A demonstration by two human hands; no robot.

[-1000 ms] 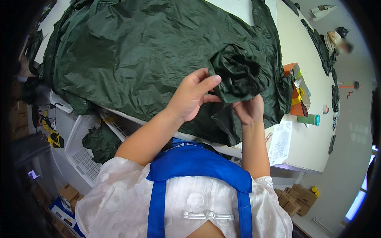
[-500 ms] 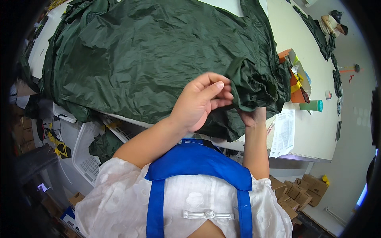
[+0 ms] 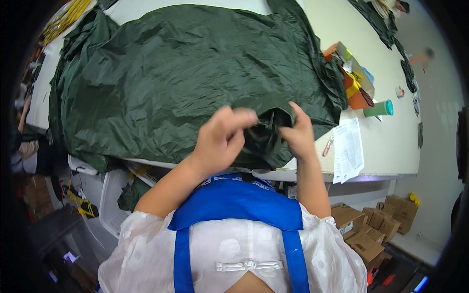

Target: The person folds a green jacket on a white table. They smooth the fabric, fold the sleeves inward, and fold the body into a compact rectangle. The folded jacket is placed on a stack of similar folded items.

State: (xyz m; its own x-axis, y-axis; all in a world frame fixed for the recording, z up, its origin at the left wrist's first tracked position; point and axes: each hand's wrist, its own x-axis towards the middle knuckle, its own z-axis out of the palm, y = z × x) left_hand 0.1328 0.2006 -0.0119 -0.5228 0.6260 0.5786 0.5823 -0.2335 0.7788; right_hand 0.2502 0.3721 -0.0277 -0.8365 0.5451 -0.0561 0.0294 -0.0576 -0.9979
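Observation:
A large dark green garment (image 3: 161,78) of thin, slightly shiny, wrinkled cloth is spread over the white table. Near the front edge, a tube-like opening (image 3: 271,127) of this cloth faces me, its inside dark. My right hand (image 3: 300,134) holds the opening's right rim, pinched between thumb and fingers. At the left rim is my left hand (image 3: 220,139), its fingertips smeared by motion, so whether they grip the cloth is unclear.
Right of the garment stand an orange box (image 3: 354,83) of small items and a green cylinder with a teal end (image 3: 378,108). Printed papers (image 3: 348,149) lie at the table's right front. Below are cardboard boxes (image 3: 364,239) and a white plastic crate (image 3: 111,200).
My right hand has come out from inside the gathered cloth and now holds its rim. The opening has moved left and nearer me. My left hand has shifted slightly left and down.

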